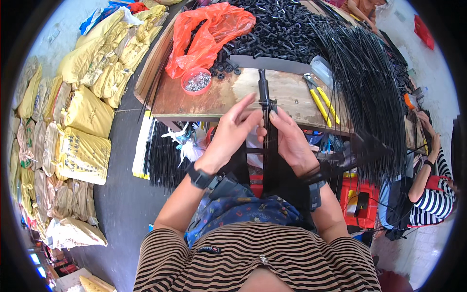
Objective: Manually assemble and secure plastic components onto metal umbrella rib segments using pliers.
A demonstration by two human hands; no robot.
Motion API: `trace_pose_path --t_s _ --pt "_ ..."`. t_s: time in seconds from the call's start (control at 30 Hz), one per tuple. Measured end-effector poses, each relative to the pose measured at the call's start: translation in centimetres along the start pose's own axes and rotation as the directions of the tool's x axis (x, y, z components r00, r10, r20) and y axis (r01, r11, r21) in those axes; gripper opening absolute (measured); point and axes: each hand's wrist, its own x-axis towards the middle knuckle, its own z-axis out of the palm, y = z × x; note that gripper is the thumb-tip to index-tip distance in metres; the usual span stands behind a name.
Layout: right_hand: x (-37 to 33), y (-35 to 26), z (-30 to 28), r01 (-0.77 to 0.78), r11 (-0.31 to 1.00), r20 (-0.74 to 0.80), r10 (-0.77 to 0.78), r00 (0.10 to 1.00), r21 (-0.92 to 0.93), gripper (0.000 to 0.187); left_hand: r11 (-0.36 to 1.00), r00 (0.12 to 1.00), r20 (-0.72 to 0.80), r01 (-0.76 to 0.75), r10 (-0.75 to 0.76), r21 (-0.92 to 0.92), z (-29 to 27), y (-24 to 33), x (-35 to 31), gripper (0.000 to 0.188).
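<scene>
In front of my body, a black umbrella frame (270, 146) stands upright, thin dark ribs bunched below a black plastic tube (263, 86). My right hand (293, 141) is closed on its right side, thumb pressed near the top of the ribs. On the other side my left hand (237, 130) has its lower fingers curled against the frame, while its index finger points up beside the tube. Nearest to the hands on the wooden table (228, 100) are a pink tub (185, 88) of small metal pieces and yellow-handled pliers (321, 106).
Black plastic parts (277, 36) are heaped at the back beside an orange plastic bag (206, 29). Long black ribs (365, 73) hang over the table's right side. Yellow sacks (87, 112) are stacked at left. Another person in stripes (433, 209) works at right.
</scene>
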Motion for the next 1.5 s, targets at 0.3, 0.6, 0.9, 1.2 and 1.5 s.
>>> trace_pose_path --t_s 0.3,0.6,0.9,1.2,1.5 --pt "1.5 1.8 -0.6 0.154 0.987 -0.332 -0.162 0.929 -0.05 0.028 0.674 0.951 0.248 -0.307 0.186 0.672 3.8 0.4 -5.0 0.114" --pt "1.4 2.5 2.0 0.349 0.838 -0.259 -0.479 0.839 -0.419 0.031 0.715 0.858 -0.053 -0.39 0.511 0.58 3.9 1.0 0.5 0.027" --pt "1.6 2.6 2.9 0.333 0.844 -0.294 -0.474 0.83 -0.42 0.022 0.959 0.982 -0.048 -0.165 0.181 0.23 2.6 2.6 1.6 0.023" --pt "2.4 1.8 1.1 0.256 0.919 -0.195 -0.322 0.927 -0.299 0.014 0.987 0.993 -0.051 -0.102 0.108 0.123 1.1 2.6 1.9 0.025" --pt "3.8 1.7 3.3 0.364 0.841 -0.215 -0.472 0.855 -0.401 0.013 0.951 0.963 -0.104 -0.221 0.248 0.218 1.7 3.4 3.1 0.026"
